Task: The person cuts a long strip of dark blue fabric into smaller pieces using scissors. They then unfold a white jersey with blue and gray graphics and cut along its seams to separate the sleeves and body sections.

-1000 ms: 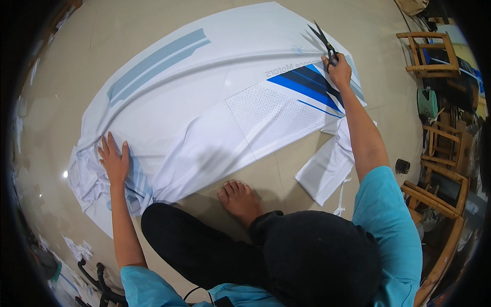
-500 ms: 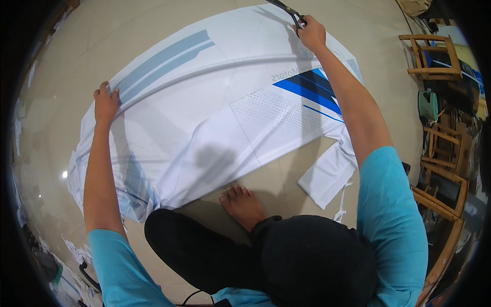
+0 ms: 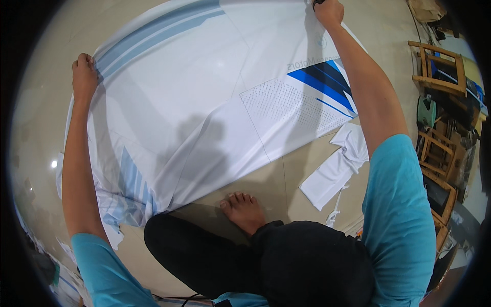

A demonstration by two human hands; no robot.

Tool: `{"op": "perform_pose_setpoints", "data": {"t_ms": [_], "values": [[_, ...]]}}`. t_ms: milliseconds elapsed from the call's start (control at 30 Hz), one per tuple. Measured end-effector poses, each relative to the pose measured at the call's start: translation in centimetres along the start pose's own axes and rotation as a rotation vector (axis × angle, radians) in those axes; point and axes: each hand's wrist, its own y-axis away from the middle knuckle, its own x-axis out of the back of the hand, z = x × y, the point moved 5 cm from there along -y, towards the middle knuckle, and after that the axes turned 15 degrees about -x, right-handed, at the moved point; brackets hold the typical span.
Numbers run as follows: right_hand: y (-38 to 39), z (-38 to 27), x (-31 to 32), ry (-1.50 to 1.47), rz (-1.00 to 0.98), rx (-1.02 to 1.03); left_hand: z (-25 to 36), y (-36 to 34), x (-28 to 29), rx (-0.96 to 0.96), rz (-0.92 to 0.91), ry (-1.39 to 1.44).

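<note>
A large white printed fabric point(image 3: 199, 87), with grey-blue stripes and a blue-and-black patch, spreads over the floor in front of me. At its far left edge, my left hand point(image 3: 84, 77) is closed on the cloth. My right hand point(image 3: 329, 14) is at the far right edge, wrapped round the black handle of a pair of scissors point(image 3: 317, 2); the blades are out of view. Whether its fingers also pinch the fabric, I cannot tell. My shadow falls across the middle of the cloth. Its near left corner lies bunched beside my knee.
A folded white cloth piece point(image 3: 330, 171) lies on the tiled floor point(image 3: 286, 192) right of my bare foot point(image 3: 244, 211). Along the right side stand wooden frames point(image 3: 440, 66) and a green plastic object point(image 3: 426, 110). Cloth scraps lie at the lower left.
Both hands have moved outward and farther away, drawing the fabric's far edge up and flatter; the long fold across it is gone. The scissors have mostly left the picture at the top.
</note>
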Motion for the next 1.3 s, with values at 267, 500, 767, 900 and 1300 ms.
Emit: {"op": "perform_pose_setpoints", "data": {"t_ms": [267, 500, 767, 900, 1300], "values": [[4.8, 4.2, 2.5, -0.164, 0.12, 0.039, -1.4, -3.1, -1.8, -0.078, 0.255, 0.05], [12.7, 16.5, 12.7, 0.021, 0.063, -0.303, 13.0, 8.7, 4.1, -0.223, 0.079, 0.445], [21.5, 32.8, 20.8, 0.217, 0.105, -0.682, 18.8, 31.9, 9.6, -0.192, -0.267, 0.276], [25.4, 34.4, 21.7, 0.18, 0.135, -0.667, 16.1, 33.5, 10.1, -0.164, -0.28, 0.272], [31.0, 37.5, 24.5, 0.048, 0.324, -0.67, 14.8, 34.0, 10.9, -0.292, -0.303, 0.231]]}}
